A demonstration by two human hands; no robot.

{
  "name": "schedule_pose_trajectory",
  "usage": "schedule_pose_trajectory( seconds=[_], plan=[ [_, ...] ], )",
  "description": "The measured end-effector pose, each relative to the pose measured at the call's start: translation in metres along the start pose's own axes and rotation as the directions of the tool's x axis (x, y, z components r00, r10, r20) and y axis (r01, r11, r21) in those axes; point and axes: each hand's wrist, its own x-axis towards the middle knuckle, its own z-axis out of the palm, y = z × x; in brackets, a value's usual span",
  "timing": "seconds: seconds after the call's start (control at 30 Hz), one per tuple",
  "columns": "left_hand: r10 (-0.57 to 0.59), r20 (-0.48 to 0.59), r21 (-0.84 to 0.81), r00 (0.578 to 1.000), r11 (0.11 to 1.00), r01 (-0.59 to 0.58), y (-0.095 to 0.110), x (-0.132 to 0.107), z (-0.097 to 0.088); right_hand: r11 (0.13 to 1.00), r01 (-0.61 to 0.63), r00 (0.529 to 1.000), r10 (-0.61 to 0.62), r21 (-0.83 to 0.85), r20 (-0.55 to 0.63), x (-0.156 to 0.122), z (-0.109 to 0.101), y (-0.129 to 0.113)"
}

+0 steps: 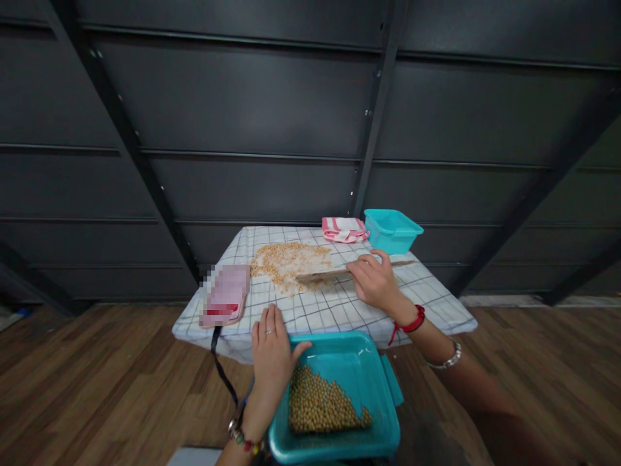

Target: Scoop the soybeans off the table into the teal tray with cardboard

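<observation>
My left hand [272, 353] grips the left rim of a teal tub [369, 382], thumb inside, fingers over the table edge; the tub holds a heap of yellowish beans [320, 404] and sits below the near table edge. My right hand [376, 281] is closed on a long flat wooden stick [330, 275] lying across the checked tablecloth [339, 310]. The stick's far end touches a spread of loose beans [288, 262] on the cloth.
A second, smaller teal tub [392, 230] stands at the table's far right corner beside a folded pink striped cloth [344, 229]. A pink blurred flat object [224, 294] with a dark strap lies at the left edge. Dark metal wall behind; wooden floor around.
</observation>
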Motion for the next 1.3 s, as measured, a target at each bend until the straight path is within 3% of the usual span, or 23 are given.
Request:
schedule_pose_trajectory(
  seconds=[0.47,0.77,1.07,1.3],
  plan=[
    [0.002,0.015,-0.005,1.000,1.000,-0.002,-0.002,-0.002,0.002,0.999,0.018,0.999,-0.016,0.045,-0.033,-0.003,-0.018,-0.009],
    [0.015,0.012,0.022,1.000,1.000,-0.015,-0.001,-0.001,0.001,0.998,0.031,1.000,-0.031,0.055,-0.005,-0.002,-0.009,-0.010],
    [-0.003,0.034,0.007,0.999,1.000,0.003,-0.001,0.001,0.003,0.995,0.012,1.000,-0.009,0.102,-0.029,-0.010,-0.022,-0.008],
    [-0.004,0.023,-0.002,1.000,1.000,0.004,0.000,0.000,0.001,0.999,0.004,1.000,-0.004,0.041,-0.018,-0.007,-0.010,-0.008]
  ],
)
